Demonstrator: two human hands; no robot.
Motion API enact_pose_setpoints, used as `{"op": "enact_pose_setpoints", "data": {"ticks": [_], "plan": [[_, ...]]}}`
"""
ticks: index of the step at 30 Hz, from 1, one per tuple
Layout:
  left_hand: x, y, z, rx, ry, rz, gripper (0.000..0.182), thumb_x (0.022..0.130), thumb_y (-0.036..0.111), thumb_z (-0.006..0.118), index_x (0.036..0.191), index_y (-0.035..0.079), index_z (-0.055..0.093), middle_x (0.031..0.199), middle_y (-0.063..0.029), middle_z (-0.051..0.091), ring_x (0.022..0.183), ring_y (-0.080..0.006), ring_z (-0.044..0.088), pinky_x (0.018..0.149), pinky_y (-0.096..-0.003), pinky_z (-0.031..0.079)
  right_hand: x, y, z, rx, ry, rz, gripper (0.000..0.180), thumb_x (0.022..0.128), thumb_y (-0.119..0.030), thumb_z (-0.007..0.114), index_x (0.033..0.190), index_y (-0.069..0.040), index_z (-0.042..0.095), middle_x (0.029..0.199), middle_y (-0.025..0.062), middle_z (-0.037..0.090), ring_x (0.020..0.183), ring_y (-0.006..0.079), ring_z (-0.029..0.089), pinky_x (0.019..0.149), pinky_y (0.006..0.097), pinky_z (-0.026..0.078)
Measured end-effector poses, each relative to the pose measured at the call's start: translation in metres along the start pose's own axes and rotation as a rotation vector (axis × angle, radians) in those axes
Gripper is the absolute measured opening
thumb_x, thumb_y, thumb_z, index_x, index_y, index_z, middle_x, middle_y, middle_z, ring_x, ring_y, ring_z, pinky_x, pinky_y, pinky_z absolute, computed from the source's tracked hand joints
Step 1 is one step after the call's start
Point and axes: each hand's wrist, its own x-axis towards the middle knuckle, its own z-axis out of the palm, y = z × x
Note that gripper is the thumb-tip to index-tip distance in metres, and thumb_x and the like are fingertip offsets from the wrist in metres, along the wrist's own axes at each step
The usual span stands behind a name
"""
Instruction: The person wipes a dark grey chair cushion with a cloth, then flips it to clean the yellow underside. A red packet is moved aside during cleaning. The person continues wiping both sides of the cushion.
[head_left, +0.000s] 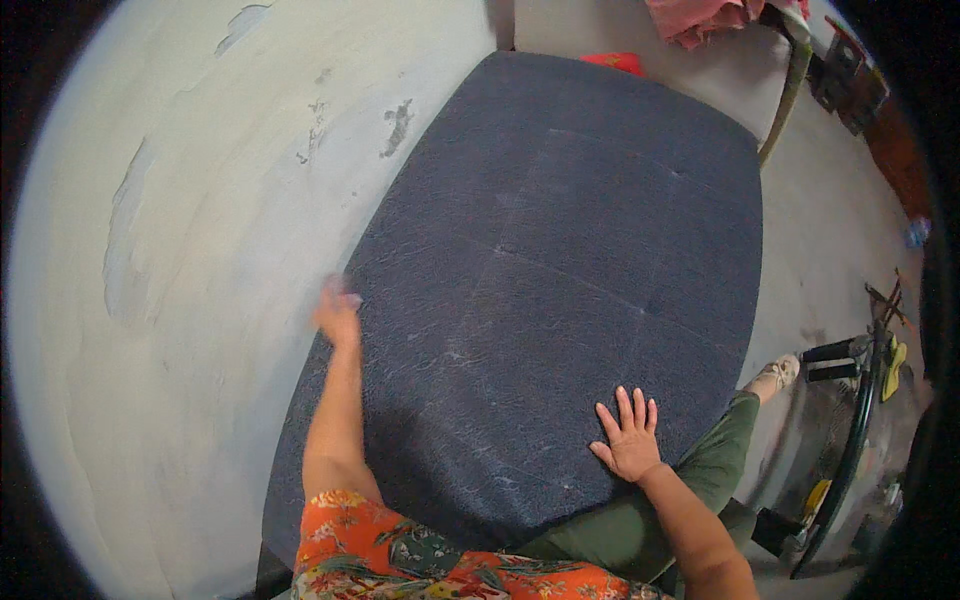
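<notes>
In front of me stretches a dark blue-grey upholstered seat or sofa bed (555, 247), with stitched lines, small tufts and a wrinkled surface. My right hand (630, 444) lies palm down near its close edge, fingers spread and holding nothing. At the left edge of the upholstery, beside the wall, is my left hand (337, 307). It is blurred; a small pale patch shows at its fingers, and I cannot tell whether it holds something.
A pale wall (225, 225) with peeling patches runs along the left. Beyond the far edge are a red item (616, 63) and pink cloth (697, 22). On the right, a black curved metal frame (847, 465) and a yellow slipper-like item (894, 369) are near my foot (781, 372).
</notes>
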Motion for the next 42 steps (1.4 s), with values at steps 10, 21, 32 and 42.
{"op": "enact_pose_setpoints", "data": {"ticks": [10, 21, 32, 42], "plan": [[-0.14, 0.211, 0.102, -0.195, -0.691, 1.271, 0.032, 0.074, 0.012, 0.071, 0.103, 0.024, 0.067, 0.091, -0.0046, 0.066, 0.086, -0.0291, 0.065, 0.073, -0.045, 0.048, 0.004, -0.013, -0.004, -0.014, -0.002, -0.02, 0.071, 0.091, -0.056, 0.054, 0.15, -0.022, 0.036, 0.161, 0.0192, 0.012, 0.146, 0.0458, 0.007, 0.115, 0.0635, 0.003], [0.073, 0.015, 0.078, 0.57, -0.322, -0.08, 0.041, 0.083, 0.03, 0.073, 0.123, 0.029, 0.064, 0.11, -0.0161, 0.066, 0.098, -0.0327, 0.066, 0.078, -0.0488, 0.054, -0.003, 0.001, -0.003, -0.005, -0.027, -0.011, 0.071, 0.089, -0.054, 0.058, 0.148, -0.02, 0.038, 0.158, 0.023, 0.015, 0.145, 0.0488, 0.008, 0.114, 0.0647, 0.004], [0.036, 0.101, 0.154, 0.324, -0.013, -0.015, 0.024, 0.085, 0.012, 0.066, 0.109, 0.013, 0.07, 0.107, -0.0118, 0.067, 0.106, -0.0294, 0.061, 0.089, -0.0414, 0.048, -0.002, -0.004, -0.002, 0.047, -0.03, -0.007, 0.068, 0.09, -0.057, 0.056, 0.148, -0.025, 0.04, 0.159, 0.0176, 0.018, 0.145, 0.046, 0.011, 0.114, 0.0645, 0.008], [-0.243, 0.274, 0.173, -0.552, -0.735, 1.228, 0.017, 0.077, 0.015, 0.063, 0.091, 0.023, 0.068, 0.097, -0.0024, 0.065, 0.087, -0.0264, 0.064, 0.073, -0.042, 0.049, 0.007, -0.012, -0.004, 0.037, -0.056, -0.014, 0.068, 0.09, -0.057, 0.055, 0.148, -0.026, 0.038, 0.159, 0.0166, 0.019, 0.146, 0.044, 0.012, 0.115, 0.0633, 0.007]]}}
